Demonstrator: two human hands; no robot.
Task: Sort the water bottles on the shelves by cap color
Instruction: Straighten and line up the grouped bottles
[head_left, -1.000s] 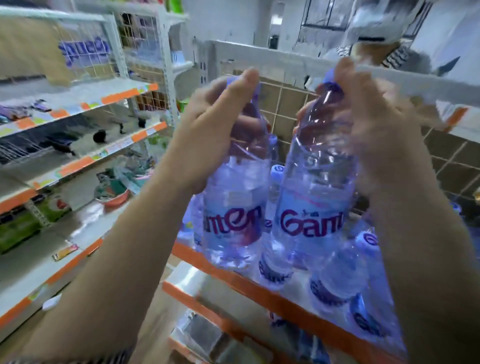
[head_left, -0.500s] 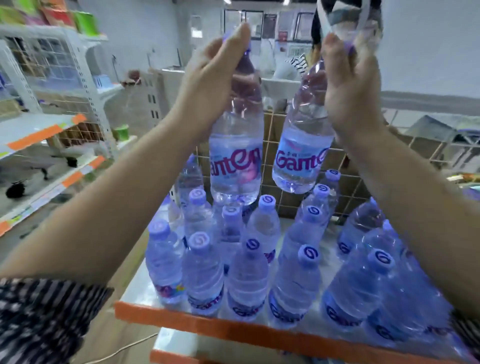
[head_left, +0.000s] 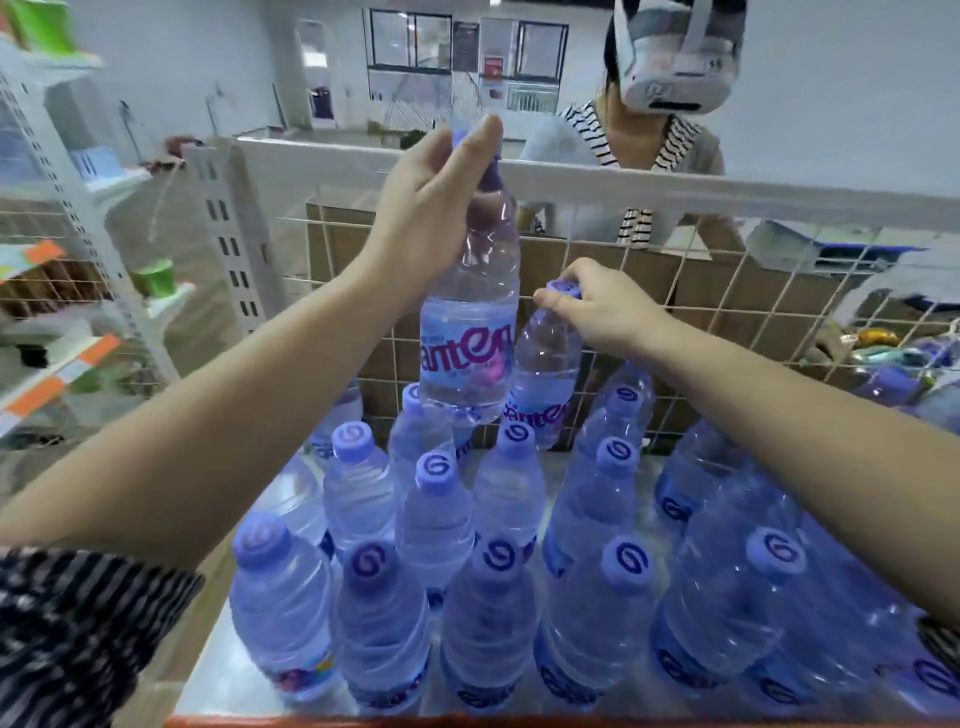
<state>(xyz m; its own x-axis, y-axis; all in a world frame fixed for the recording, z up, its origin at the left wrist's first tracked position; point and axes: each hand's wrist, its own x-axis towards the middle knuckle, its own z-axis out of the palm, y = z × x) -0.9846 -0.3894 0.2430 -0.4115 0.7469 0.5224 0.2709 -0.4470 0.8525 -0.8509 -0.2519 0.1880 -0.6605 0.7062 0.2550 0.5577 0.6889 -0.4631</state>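
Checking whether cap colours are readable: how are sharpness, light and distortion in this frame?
Head view: light soft and even, without hard shadows; the central bottle caps look sharp and purple; the left shelves and rightmost bottles smear and bend at the wide-angle edges.

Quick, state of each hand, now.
Left hand: grips the raised bottle near its top.
Right hand: pinches the lower bottle by its cap.

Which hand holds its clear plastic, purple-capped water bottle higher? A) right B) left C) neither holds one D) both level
B: the left hand grips the raised clear purple-capped bottle by its neck; the right hand pinches the cap of the lower clear bottle near the white wire grid.
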